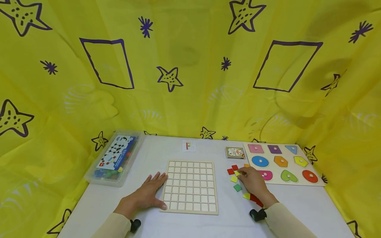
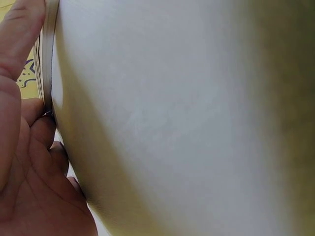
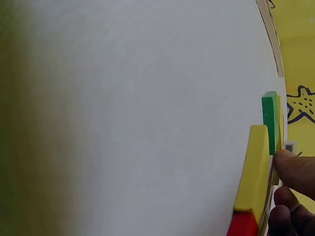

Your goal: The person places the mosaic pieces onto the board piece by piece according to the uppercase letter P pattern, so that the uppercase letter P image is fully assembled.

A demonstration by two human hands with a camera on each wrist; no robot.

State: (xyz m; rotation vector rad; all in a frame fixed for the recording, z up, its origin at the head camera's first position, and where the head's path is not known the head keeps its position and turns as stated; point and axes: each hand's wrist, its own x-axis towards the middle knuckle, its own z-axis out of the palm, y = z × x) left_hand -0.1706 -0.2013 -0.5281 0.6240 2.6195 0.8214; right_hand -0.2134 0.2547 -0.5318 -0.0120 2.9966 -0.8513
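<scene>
A wooden grid board (image 1: 190, 186) with pale squares lies at the middle of the table. My left hand (image 1: 148, 193) rests along its left edge with fingers spread, the thumb by the near corner; in the left wrist view the fingers (image 2: 42, 125) are at the board's side. Right of the board, my right hand (image 1: 254, 181) pinches a yellow tile (image 1: 237, 173) between thumb and fingertips. Around it lie red tiles (image 1: 230, 171), an orange tile (image 1: 246, 165), another yellow tile (image 1: 234, 179) and a green tile (image 1: 237, 187). More yellow and red tiles (image 1: 256, 199) sit beneath the wrist.
A shape puzzle board (image 1: 279, 168) stands at the right, beside a small card box (image 1: 235, 152). Behind the grid lies a printed pattern card (image 1: 189, 145). A clear plastic case (image 1: 114, 158) of coloured pieces is at the left. Yellow cloth (image 1: 184, 109) surrounds the table.
</scene>
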